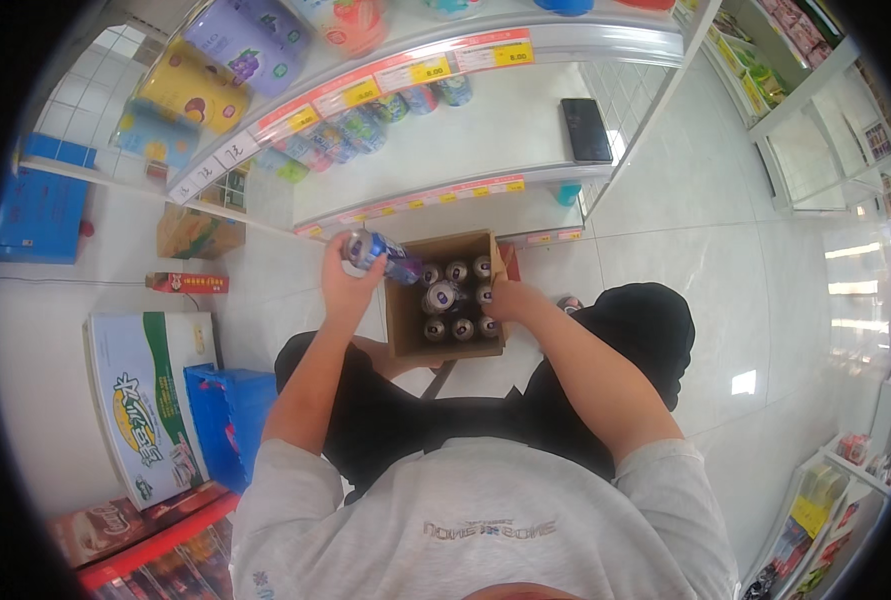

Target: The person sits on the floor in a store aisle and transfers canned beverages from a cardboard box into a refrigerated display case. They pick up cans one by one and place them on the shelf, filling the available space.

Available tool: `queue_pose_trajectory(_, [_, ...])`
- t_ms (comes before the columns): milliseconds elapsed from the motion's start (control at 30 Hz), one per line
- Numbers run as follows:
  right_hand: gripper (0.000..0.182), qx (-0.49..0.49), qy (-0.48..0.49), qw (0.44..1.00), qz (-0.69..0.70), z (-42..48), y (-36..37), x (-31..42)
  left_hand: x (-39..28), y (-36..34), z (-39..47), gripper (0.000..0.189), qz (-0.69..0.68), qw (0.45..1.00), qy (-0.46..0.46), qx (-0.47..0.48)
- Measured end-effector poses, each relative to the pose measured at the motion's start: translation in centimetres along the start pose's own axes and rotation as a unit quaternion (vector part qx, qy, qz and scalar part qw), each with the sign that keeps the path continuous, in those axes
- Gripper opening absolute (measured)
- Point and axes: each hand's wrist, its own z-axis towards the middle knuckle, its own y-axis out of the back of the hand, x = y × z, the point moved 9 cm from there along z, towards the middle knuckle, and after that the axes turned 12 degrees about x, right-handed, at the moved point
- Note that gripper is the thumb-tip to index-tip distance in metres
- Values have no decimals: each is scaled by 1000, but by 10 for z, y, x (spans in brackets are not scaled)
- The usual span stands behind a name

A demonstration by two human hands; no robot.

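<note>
My left hand [348,281] is wrapped around a blue and purple drink can [394,255], held tilted above the left rim of an open cardboard box [402,322]. The box rests between my knees, in front of a shelf. Inside it stand several cans with silver tops, and one can [441,298] in the middle looks higher than its neighbours. My right hand [516,301] grips the right side of the box near its flap, with its fingertips over the rim beside a can [483,293]. Those fingertips are partly hidden.
Ahead, the lower shelf [483,139] carries a row of cans [355,131] at its left and a black phone [586,130] at its right. Larger cans [243,45] fill the upper shelf. To my left are a blue crate [224,420] and a printed carton [149,405].
</note>
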Motion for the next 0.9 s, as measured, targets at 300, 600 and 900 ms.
queue_pose_trajectory(300, [94,42,-7,999,-2,9,-7,-5,22,-70,-30,77,156,968,-66,183])
queue_pose_trajectory(600, [93,33,3,999,-9,6,-6,-4,14,-104,-35,73,293,928,-141,181])
queue_pose_trajectory(900, [77,23,-8,1000,-8,-5,1,1,17,-115,-25,68,365,893,-142,219])
